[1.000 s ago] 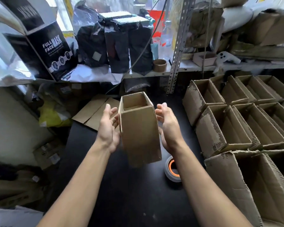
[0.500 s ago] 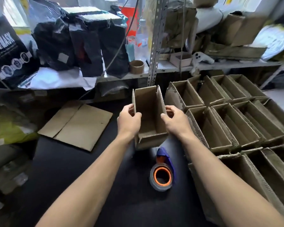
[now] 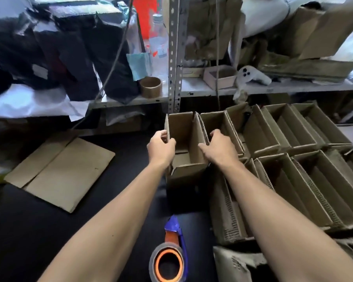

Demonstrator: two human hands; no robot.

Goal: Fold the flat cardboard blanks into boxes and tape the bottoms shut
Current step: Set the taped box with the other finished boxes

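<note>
An upright, open-topped cardboard box point(image 3: 189, 171) stands on the black table point(image 3: 49, 224), right beside the rows of folded boxes point(image 3: 293, 159). My left hand point(image 3: 161, 148) pinches its left flap, thumb inside. My right hand point(image 3: 220, 148) grips the right flap, fingers curled over the edge. A stack of flat cardboard blanks point(image 3: 63, 171) lies to the left. A tape dispenser point(image 3: 169, 255) with a blue handle and orange core lies near me between my forearms.
A metal shelf point(image 3: 212, 90) crosses the back, holding black bags point(image 3: 59, 53), an empty tape core point(image 3: 150, 87), a small cardboard tray point(image 3: 220, 76) and a white controller point(image 3: 253, 75). A perforated upright post point(image 3: 174, 53) stands behind the box.
The box turned from bottom-up in the air to opening-up and came down and right, next to the folded rows. My hands went from flat on its sides to gripping its top flaps.
</note>
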